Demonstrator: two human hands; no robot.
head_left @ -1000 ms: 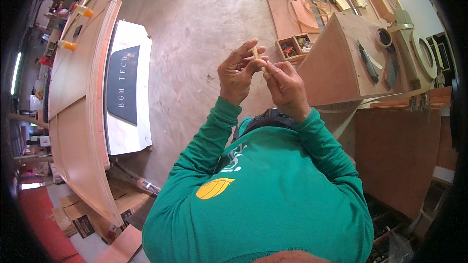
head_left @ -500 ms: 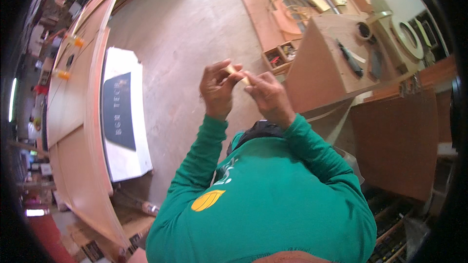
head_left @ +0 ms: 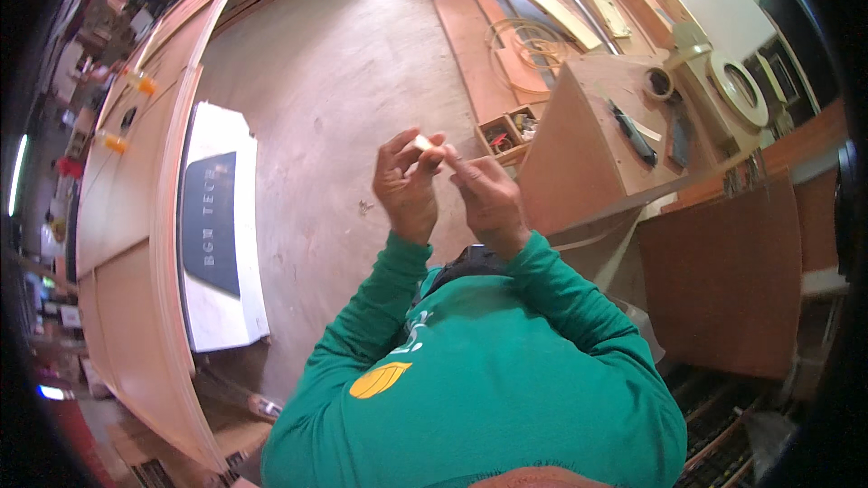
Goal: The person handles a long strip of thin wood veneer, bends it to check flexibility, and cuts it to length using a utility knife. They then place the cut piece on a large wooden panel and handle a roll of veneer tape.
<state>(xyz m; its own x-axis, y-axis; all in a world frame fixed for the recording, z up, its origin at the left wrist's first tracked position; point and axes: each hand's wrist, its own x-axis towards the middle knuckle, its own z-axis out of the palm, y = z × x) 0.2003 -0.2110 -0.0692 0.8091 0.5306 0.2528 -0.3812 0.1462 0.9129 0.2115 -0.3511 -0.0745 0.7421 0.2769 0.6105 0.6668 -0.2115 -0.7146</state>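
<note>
In front of my chest, both hands are raised close together above the floor. Between the thumb and fingers of my left hand [head_left: 407, 192] is a small pale strip [head_left: 422, 142], too small to tell its material. My right hand [head_left: 491, 201] is closed beside it, thumb and forefinger pinched near the left fingertips; what those fingers hold, if anything, is hidden. To the right, a dark-handled utility knife [head_left: 635, 134] lies on a wooden box [head_left: 592, 117] with a roll of tape [head_left: 659, 83].
Long wooden panels [head_left: 127, 217] run along the left, beside a white and dark machine cover [head_left: 221, 307]. A small compartment tray [head_left: 508, 134] of hardware sits by the box. Boards and coiled edging strip [head_left: 529, 50] lie beyond, and a large pale tape roll [head_left: 740, 90] is at right.
The view has shifted slightly. My hands have drawn closer together, and less of the pale strip shows between them; my right fingers have slid toward the left fingertips.
</note>
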